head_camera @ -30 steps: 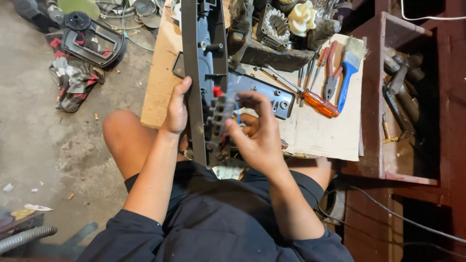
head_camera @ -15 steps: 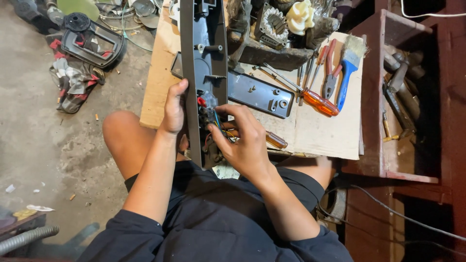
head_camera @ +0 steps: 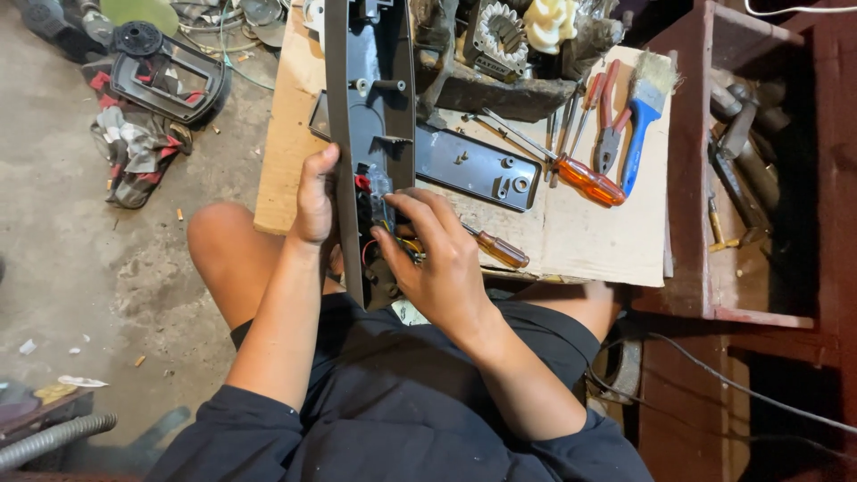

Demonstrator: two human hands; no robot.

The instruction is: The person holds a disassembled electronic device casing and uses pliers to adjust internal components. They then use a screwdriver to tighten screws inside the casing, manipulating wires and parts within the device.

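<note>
A long grey plastic housing (head_camera: 370,107) stands lengthwise in front of me, its open inside showing screw posts, red and yellow wires and small parts near its lower end. My left hand (head_camera: 314,198) grips the housing's left edge, thumb on the rim. My right hand (head_camera: 437,259) reaches into the lower end, fingertips pinching among the wires and a small clear part (head_camera: 379,185). Whether it holds anything is hidden by the fingers.
A cardboard sheet (head_camera: 589,241) carries a dark cover plate (head_camera: 478,168), orange-handled screwdrivers (head_camera: 580,178), red pliers (head_camera: 609,116) and a blue-handled brush (head_camera: 644,107). A dark red wooden shelf (head_camera: 692,178) holds tools at right. Rags and a black frame (head_camera: 170,76) lie on the concrete floor.
My right hand has dropped from above the housing down into its lower end and now works among the wires. The left hand keeps its grip.
</note>
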